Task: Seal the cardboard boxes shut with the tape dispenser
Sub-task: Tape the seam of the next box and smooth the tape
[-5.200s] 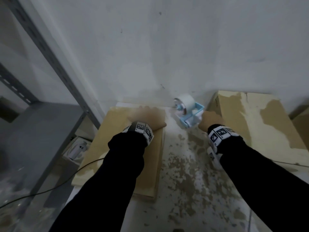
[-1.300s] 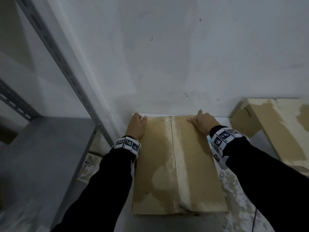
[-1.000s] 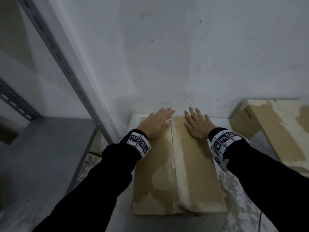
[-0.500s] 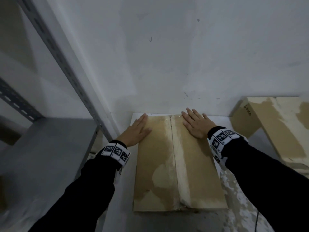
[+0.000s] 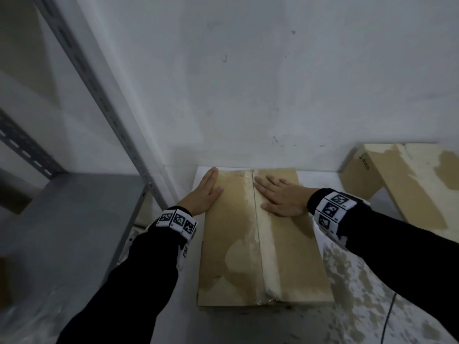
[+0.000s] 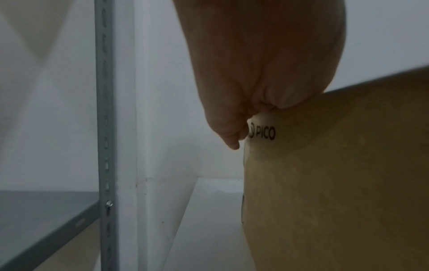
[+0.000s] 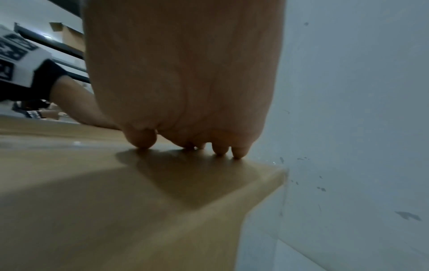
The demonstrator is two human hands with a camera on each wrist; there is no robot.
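A long brown cardboard box lies on the white table against the wall, its two flaps closed and a strip of clear tape along the middle seam. My left hand lies flat on the far left edge of the box top, fingers straight, the little-finger side hanging over the edge near the "PICO" print. My right hand presses flat on the right flap beside the seam, fingertips touching the cardboard. No tape dispenser is in view.
A second cardboard box stands at the right against the wall. A grey metal shelf rack with a slotted upright stands close on the left. The white wall is right behind the box. A thin cable lies at the lower right.
The tape dispenser held earlier has gone from view. My left hand slid from near the seam out to the left edge; the right hand turned, fingers now pointing toward the seam.
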